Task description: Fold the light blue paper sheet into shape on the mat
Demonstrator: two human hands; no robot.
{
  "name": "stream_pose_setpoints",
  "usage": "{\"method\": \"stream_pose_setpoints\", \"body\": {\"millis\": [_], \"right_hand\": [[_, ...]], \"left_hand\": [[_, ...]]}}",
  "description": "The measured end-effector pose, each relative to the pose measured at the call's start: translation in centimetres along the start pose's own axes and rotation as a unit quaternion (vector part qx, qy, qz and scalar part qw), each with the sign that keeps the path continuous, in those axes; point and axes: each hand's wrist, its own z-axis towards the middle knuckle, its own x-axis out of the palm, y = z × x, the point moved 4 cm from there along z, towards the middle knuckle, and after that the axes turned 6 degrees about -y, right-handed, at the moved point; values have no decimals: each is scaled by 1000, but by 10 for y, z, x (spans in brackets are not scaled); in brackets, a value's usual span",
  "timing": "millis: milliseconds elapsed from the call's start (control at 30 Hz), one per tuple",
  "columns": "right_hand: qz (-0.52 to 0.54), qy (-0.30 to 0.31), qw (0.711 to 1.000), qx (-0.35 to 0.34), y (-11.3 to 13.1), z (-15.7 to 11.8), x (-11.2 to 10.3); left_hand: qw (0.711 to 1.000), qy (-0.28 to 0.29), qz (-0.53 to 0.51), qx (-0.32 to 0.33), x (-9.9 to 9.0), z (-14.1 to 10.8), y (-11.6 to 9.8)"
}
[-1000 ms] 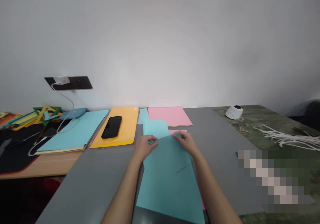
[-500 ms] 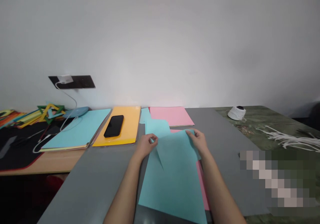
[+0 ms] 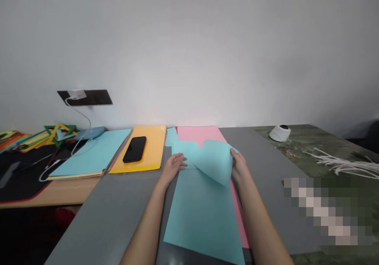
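Grey board (image 3: 266, 194), lower centre: a curled blue sheet (image 3: 217, 160).
Our right hand (image 3: 241, 169) grips its edge, likely for lift; our left hand (image 3: 172, 168), loosely open, seems empty.

Two bare forearms (image 3: 149, 217), slim fingers (image 3: 179, 159)

Single head-worn view: the bench (image 3: 112, 213) is seen from above, forward and downward, the wall (image 3: 189, 52) faced nearly square-on; left hand (image 3: 173, 167) and right hand (image 3: 239, 168) are framed near, below centre.
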Motion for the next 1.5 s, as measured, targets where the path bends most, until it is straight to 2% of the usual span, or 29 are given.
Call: {"method": "stream_pose_setpoints", "body": {"millis": [133, 233, 300, 367, 500, 600, 633, 700, 767, 800, 900, 967, 1033, 1167, 1367, 1500], "right_hand": [[27, 67, 997, 7, 3, -8, 15], [24, 97, 995, 10, 7, -15, 22], [17, 120, 993, 11, 9, -20, 26], [17, 142, 990, 13, 11, -24, 29], [1, 182, 982, 45, 7, -30, 35], [-59, 171, 982, 52, 2, -32, 36], [-90, 147, 985, 25, 3, -32, 36], [-162, 83, 981, -72, 10, -34, 36], [-229, 49, 955, -180, 21, -42, 43], [-256, 60, 939, -221, 25, -49, 49], [-303, 161, 896, -282, 29, -74, 71], [-331, 204, 877, -282, 27, -87, 80], [-358, 236, 869, -249, 23, -95, 84], [-344, 285, 877, -179, 19, -106, 87], [-213, 353, 905, -108, 26, -123, 99], [-152, 378, 909, -88, 24, -131, 105]], "left_hand": [[986, 118, -63, -95, 14, -14, -2], [951, 244, -73, -177, 27, -29, -2], [938, 275, -92, -191, 33, -34, -2], [951, 233, -131, -158, 34, -30, -2], [976, 102, -179, -78, 27, -15, 1], [981, 15, -190, -47, 15, -7, 3], [981, -7, -190, -39, 12, -6, 2], [982, -38, -184, -23, 8, -5, 0], [983, -51, -179, -10, 7, -7, -3], [982, -53, -181, -5, 7, -8, -5], [978, -42, -205, 9, 11, -11, -9], [976, -32, -213, 8, 12, -13, -10], [977, -30, -212, 5, 12, -14, -10], [979, -19, -203, 22, 12, -17, -13], [981, 80, -164, 64, 18, -26, -25], [980, 139, -134, 57, 21, -27, -23]]}}
